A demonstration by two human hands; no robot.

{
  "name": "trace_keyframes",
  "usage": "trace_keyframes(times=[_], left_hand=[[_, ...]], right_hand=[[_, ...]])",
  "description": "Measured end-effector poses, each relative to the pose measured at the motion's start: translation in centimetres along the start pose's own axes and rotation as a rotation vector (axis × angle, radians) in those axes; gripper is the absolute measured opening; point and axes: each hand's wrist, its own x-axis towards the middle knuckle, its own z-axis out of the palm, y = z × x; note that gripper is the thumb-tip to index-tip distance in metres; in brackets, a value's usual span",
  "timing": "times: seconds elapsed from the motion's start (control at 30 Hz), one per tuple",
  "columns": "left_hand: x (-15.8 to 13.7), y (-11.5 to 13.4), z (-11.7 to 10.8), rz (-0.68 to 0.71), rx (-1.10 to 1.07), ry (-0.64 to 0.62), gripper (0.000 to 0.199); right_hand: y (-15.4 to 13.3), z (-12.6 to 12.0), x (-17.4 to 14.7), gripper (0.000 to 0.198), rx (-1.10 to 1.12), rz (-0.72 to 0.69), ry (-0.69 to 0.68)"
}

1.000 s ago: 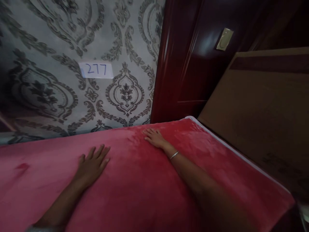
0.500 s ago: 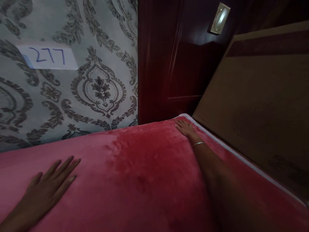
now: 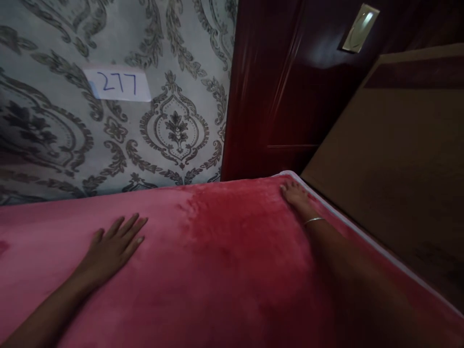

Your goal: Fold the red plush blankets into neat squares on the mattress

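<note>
A plush cloth (image 3: 232, 251) in pink and red, with a white trimmed edge, covers the flat surface before me. My left hand (image 3: 115, 249) lies palm down on its pink part at the left, fingers stretched out and apart. Farther off, my right hand (image 3: 296, 195), with a thin bangle at the wrist, rests on the red part near the far right corner. Its fingers look spread over the cloth, close to the white edge (image 3: 348, 224). Neither hand holds anything that I can see.
Patterned wallpaper (image 3: 177, 128) with a paper label (image 3: 121, 84) reading 277 rises behind the cloth. A dark red wooden door (image 3: 268, 106) with a metal plate (image 3: 360, 29) stands beside it. Along the right leans a large brown cardboard panel (image 3: 406, 159).
The view has turned a little to the left. My left hand has slid forward over the cloth. My right hand has shifted slightly toward the right edge.
</note>
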Motion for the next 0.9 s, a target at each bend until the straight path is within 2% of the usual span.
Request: trace_keyframes(times=[0.1, 0.2, 0.3, 0.37, 0.43, 0.5, 0.57, 0.73, 0.83, 0.9], left_hand=[[-0.1, 0.7, -0.9, 0.023, -0.008, -0.023, 0.064], [0.0, 0.7, -1.1, 0.037, -0.018, -0.053, 0.063], [0.0, 0.7, -1.2, 0.05, -0.011, -0.058, 0.063], [-0.1, 0.7, -1.3, 0.057, -0.005, -0.04, 0.062], [-0.1, 0.8, -1.4, 0.052, 0.003, -0.038, 0.062], [-0.1, 0.8, -1.3, 0.046, 0.007, -0.046, 0.062], [-0.1, 0.8, -1.2, 0.05, 0.005, -0.037, 0.062], [0.1, 0.4, -0.7, 0.074, -0.011, 0.022, 0.063], [0.3, -0.1, -0.3, 0.108, -0.024, 0.047, 0.065], [0.4, -0.7, 0.4, 0.154, -0.047, 0.123, 0.064]], right_hand=[[-4.6, 1.0, -5.4, 0.057, 0.012, -0.229, -0.061], [-9.8, 2.4, -12.8, 0.06, 0.113, -0.589, -0.144], [-13.5, 3.1, -19.2, 0.064, 0.171, -0.848, -0.252], [-14.5, 3.1, -21.2, 0.065, 0.164, -0.942, -0.303], [-14.0, 3.0, -21.1, 0.065, 0.134, -0.951, -0.316], [-12.1, 2.8, -19.3, 0.062, 0.09, -0.877, -0.287], [-8.9, 2.7, -16.5, 0.059, 0.037, -0.758, -0.234], [3.2, 2.2, -9.0, 0.062, -0.094, -0.418, -0.116], [10.8, 2.2, -5.7, 0.062, -0.112, -0.189, -0.046], [14.8, 2.6, -4.1, 0.063, -0.076, -0.078, -0.002]])
